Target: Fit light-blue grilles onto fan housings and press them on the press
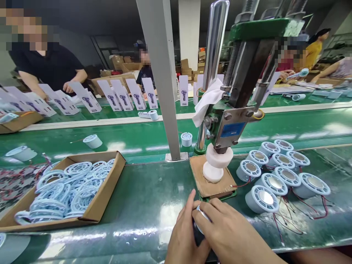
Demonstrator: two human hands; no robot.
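Note:
My left hand and my right hand meet at the front edge of the bench, just below the press. Between them they grip a light blue round part, mostly covered by my fingers. My left index finger points upward along its side. My right fingers are curled over its top. Beyond my fingertips stands a hand press with a white round pressing head above a white round seat on a cardboard-covered base. The head sits low, close to the seat.
Several light blue fan housings with silver centres and trailing wires stand to the right. On the left, a cardboard tray holds light blue rings. A grey post rises behind the bench. Across the green conveyor, people work among white boxes.

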